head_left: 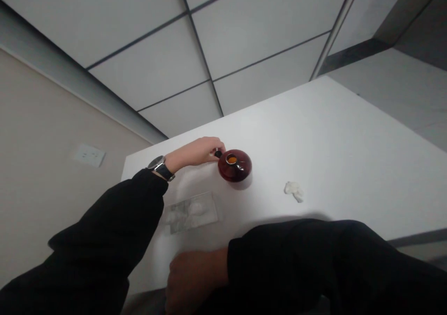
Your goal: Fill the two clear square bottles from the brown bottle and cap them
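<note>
A glossy dark red, squat round pot [236, 171] with an orange inside shows through its small round top opening; it sits on the white table [335, 156]. My left hand [206, 149], with a watch at the wrist, reaches to the pot's left side. Its fingers are closed around a small black knob-like piece [218, 154]; whether this is joined to the pot I cannot tell. Near the table's front edge, my right hand [192, 275] is curled with its back toward me. Its fingertips are hidden, and so is anything inside them.
A clear plastic packet or tray [193, 212] lies between my hands. Right of the pot is a crumpled white tissue [294, 190]. Grey-white panels [150, 58] stand behind the table, and a wall with a socket [91, 155] is on the left.
</note>
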Tool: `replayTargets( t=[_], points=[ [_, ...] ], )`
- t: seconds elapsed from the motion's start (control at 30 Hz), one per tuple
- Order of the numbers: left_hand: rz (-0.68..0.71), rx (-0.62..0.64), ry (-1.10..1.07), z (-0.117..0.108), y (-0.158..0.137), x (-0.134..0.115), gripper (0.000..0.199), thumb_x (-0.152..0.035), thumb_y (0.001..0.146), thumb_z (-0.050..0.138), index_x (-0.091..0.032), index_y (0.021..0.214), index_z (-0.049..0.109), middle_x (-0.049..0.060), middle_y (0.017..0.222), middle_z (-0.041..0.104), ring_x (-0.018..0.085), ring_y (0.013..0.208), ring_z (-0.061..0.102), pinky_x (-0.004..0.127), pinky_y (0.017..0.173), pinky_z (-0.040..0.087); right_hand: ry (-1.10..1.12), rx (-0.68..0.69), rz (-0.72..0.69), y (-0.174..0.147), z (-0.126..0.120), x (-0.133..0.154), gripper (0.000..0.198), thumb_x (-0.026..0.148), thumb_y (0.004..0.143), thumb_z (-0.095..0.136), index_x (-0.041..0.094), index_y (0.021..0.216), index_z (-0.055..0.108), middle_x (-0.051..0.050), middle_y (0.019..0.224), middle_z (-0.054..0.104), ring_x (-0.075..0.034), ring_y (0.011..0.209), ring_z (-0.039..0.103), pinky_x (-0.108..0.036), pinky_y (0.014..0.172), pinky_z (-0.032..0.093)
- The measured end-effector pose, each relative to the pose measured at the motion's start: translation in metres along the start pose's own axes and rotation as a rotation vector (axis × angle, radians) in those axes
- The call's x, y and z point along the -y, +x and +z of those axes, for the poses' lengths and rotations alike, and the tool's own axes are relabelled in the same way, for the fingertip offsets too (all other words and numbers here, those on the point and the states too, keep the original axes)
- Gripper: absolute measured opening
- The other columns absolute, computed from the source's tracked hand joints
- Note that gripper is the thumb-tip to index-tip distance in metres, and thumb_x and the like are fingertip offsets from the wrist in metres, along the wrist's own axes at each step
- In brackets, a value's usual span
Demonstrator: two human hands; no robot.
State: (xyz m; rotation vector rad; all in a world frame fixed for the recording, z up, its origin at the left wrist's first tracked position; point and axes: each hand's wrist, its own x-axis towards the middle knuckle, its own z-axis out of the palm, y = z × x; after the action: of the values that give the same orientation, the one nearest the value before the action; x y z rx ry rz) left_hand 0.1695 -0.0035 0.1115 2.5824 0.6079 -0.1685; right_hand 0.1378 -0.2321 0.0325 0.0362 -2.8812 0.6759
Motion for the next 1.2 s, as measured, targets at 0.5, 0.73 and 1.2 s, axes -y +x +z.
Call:
replayTargets(
  t=[0.5,0.73,1.2],
  points=[
    [0.057,-0.392,-0.446,-0.026,-0.052,-0.108,0.02,-0.037,0.093,0.081,-0.018,0.092,0.078,0.01,0.11,0.081,0.024,0.107,0.076,0.043,0.105,0.06,-0.072,-0.037,-0.01,-0.008,-0.006,0.006,0.041,0.045,0.11,0.054,0.022,0.092,0.081,-0.004,0.096,0.085,-0.02,0.086,0.079,-0.034,0.065,0.05],
    [-0.052,-0.419,-0.472,-0.017,-0.051,-0.093,0.037,-0.043,0.091,0.082,-0.024,0.123,0.08,0.009,0.128,0.079,0.026,0.119,0.074,0.045,0.11,0.06,-0.074,-0.001,0.01,-0.006,-0.009,0.005,0.04,0.046,0.109,0.054,0.022,0.093,0.082,-0.005,0.092,0.085,-0.02,0.081,0.078,-0.033,0.056,0.044],
    [0.031,-0.324,-0.281,-0.013,-0.053,-0.091,0.028,-0.037,0.094,0.079,-0.023,0.118,0.079,0.008,0.123,0.081,0.025,0.117,0.076,0.044,0.109,0.059,-0.049,-0.015,0.02,-0.008,-0.007,0.005,0.042,0.045,0.11,0.053,0.021,0.092,0.082,-0.006,0.096,0.085,-0.021,0.086,0.079,-0.034,0.06,0.046]
  ],
)
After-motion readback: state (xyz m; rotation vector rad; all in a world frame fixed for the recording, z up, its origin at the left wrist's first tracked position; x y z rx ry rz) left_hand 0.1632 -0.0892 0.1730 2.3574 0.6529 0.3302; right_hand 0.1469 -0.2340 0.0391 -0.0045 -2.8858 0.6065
